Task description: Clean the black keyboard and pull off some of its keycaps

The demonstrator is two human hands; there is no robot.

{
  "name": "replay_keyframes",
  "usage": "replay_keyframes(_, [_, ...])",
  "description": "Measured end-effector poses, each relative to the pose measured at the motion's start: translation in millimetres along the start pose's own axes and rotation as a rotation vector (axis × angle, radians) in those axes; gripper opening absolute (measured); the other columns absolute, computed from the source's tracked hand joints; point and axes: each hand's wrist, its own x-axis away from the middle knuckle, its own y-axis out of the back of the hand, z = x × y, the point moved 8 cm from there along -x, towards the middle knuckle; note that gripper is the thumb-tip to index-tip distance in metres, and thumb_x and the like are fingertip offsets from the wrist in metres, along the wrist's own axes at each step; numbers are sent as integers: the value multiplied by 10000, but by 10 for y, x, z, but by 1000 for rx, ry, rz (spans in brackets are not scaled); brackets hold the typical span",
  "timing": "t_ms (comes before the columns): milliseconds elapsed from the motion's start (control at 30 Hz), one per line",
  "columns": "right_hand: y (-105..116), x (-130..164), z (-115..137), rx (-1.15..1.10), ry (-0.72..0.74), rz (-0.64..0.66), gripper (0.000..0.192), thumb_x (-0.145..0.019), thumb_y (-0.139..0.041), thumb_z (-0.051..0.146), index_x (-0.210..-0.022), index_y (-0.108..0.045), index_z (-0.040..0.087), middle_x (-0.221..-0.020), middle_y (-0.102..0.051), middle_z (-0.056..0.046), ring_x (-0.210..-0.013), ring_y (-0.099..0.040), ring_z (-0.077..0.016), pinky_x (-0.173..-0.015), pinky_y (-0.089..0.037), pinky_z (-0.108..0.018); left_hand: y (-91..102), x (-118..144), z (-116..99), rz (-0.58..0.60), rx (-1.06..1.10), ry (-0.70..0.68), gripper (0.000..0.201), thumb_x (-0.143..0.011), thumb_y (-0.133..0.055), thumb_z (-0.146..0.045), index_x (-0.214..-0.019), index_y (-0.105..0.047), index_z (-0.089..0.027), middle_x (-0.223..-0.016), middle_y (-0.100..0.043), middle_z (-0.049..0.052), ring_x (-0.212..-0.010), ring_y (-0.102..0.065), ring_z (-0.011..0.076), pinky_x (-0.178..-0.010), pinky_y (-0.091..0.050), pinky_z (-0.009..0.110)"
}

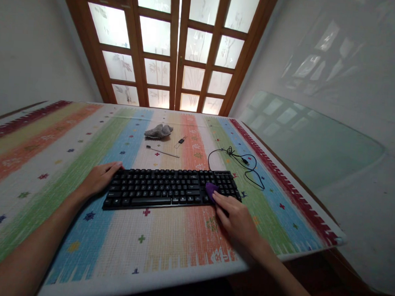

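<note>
My right hand (235, 215) pinches the purple piece (211, 190) over the keyboard's (158, 188) right end, best pressed lightly; left hand (98, 177) at its left, grip unclear.

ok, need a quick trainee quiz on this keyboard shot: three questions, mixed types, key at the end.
1. True or false: the left hand is at the left end of the keyboard.

2. Multiple choice: what is the right hand holding?
A) the thin rod
B) a purple cloth-like piece
C) the gray cloth

3. Fill in the blank: the loosely tied black cable lies nearer the keyboard's ____ end.

Key: 1. True. 2. B. 3. right.
</note>
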Motion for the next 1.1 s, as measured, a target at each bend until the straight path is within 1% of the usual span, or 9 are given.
replay_keyframes(67, [-78, 42, 49, 83, 56, 43, 438, -892, -508, 94, -1286, -672, 192, -1232, -714, -101, -954, -695, -228, -862, -597, -417, 0, 2, 4, 4, -6, 2, 555, -812, -303, -661, -748, -674, -252, -731, -717, 10, -776, -651, 264, -757, -494, 319])
replay_keyframes(267, [-106, 108, 105, 202, 62, 22, 454, -911, -459, 79, -1322, -632, 161, -1263, -700, -100, -919, -677, -237, -839, -591, -402, -4, 5, 5, 14, -17, -13, 584, -835, -307, -654, -809, -681, -207, -776, -717, -7, -826, -644, 252, -792, -481, 304])
replay_keyframes(500, [-41, 108, 140, 180, 45, 43, 418, -903, -464, 81, -1265, -663, 142, -1121, -750, -114, -840, -667, -228, -763, -567, -364, -6, -23, 43, -6, -20, -14, 580, -821, -290, -671, -766, -680, -244, -769, -735, 24, -809, -667, 272, -771, -497, 338])
replay_keyframes(667, [116, -40, 20, 5, -71, 162, 353, -848, -520, 124, -1087, -773, 189, -858, -776, -69, -718, -678, -196, -683, -532, -309, 2, -22, 29, -15, -14, -15, 556, -811, -307, -659, -756, -679, -250, -763, -737, 31, -813, -673, 282, -761, -504, 345])
replay_keyframes(767, [145, -133, -172, -242, -249, 207, 341, -828, -538, 188, -1053, -792, 212, -908, -792, -56, -732, -713, -191, -699, -545, -306, 5, -7, 8, -4, -19, -10, 583, -820, -290, -649, -766, -683, -221, -759, -727, 45, -797, -671, 285, -765, -502, 359])
replay_keyframes(833, [177, -186, -319, -349, -360, 135, 339, -815, -557, 249, -1049, -796, 198, -953, -793, -65, -768, -727, -216, -721, -557, -329, 5, 0, -3, 5, -19, -13, 586, -825, -292, -641, -779, -686, -210, -770, -725, 48, -798, -669, 283, -778, -498, 361])
replay_keyframes(933, [252, -249, -499, -378, -452, -50, 369, -803, -582, 330, -1054, -796, 165, -949, -790, -91, -797, -725, -247, -744, -557, -358, 1, -2, -10, 12, -12, -21, 575, -824, -300, -639, -782, -684, -213, -787, -729, 46, -815, -669, 281, -790, -497, 357])
replay_keyframes(1000, [322, -291, -560, -319, -452, -176, 391, -818, -576, 356, -1075, -790, 154, -938, -787, -103, -791, -713, -248, -746, -549, -362, 2, -11, -3, 6, -12, -20, 571, -816, -298, -647, -772, -682, -228, -790, -733, 41, -822, -671, 281, -798, -499, 356])
replay_keyframes(1100, [426, -376, -536, -106, -359, -318, 399, -857, -538, 331, -1121, -772, 144, -907, -771, -110, -761, -677, -235, -760, -525, -366, -1, -23, 8, 3, -16, -20, 565, -810, -298, -656, -757, -683, -247, -778, -736, 30, -807, -675, 275, -798, -502, 350])
